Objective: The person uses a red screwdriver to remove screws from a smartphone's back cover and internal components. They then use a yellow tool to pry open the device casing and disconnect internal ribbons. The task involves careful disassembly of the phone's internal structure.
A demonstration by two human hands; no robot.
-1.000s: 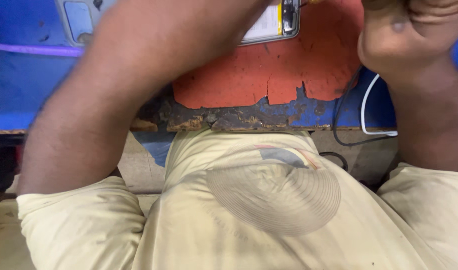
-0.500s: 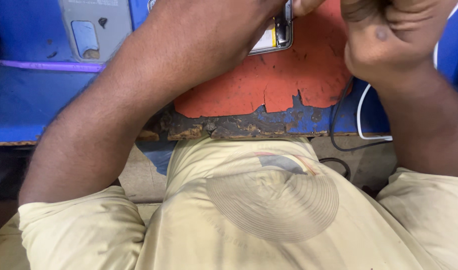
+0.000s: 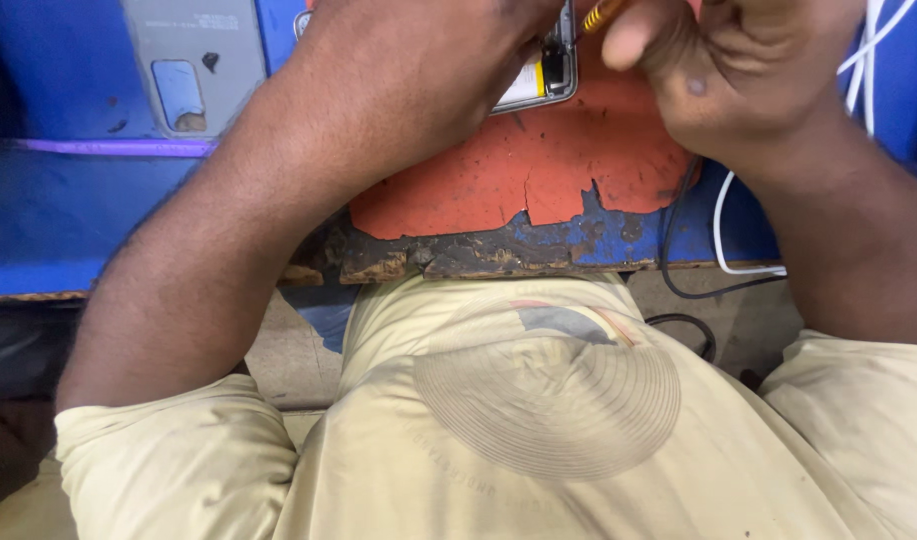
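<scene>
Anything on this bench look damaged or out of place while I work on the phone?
Yes: the orange mat is torn and scorched along its near edge, and the blue bench edge beneath is charred and crumbling. A grey back cover lies apart, upper left.

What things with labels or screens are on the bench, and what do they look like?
Opened phone: under the left hand, top centre; dark frame, white and yellow label inside.
Grey back cover: top left on the blue bench; rectangular, faint print, camera cut-out.
</scene>
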